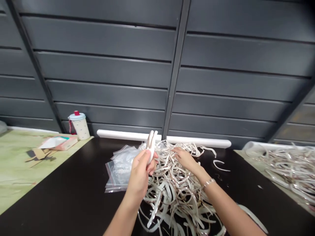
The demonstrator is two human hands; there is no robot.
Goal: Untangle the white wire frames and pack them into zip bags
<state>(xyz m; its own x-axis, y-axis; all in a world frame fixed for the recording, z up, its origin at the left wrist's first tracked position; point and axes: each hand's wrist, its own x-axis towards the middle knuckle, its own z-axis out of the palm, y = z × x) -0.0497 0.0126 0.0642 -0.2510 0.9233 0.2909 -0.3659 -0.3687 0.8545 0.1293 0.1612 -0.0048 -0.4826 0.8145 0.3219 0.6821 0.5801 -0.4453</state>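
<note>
My left hand [142, 167] is closed around a small bunch of curved white strips [152, 147] with shiny brownish edges, held upright above the table. To its right lies a big tangled pile of similar curved strips [169, 190]. My right hand [183, 158], with a bracelet on the wrist, reaches over the far part of this pile. Its fingers are bent down and touch the strips; the fingertips are hidden among them. Just left of my left hand are several clear plastic zip bags [120, 170], stacked loosely and partly covered by that hand.
A black tabletop [73, 196] lies under the pile. White rolls [197, 141] run along the grey panelled wall. At left, a cup with a red-topped lid [81, 127] and cardboard scraps [39, 154] sit on a green surface. More strips [292, 170] are heaped at right.
</note>
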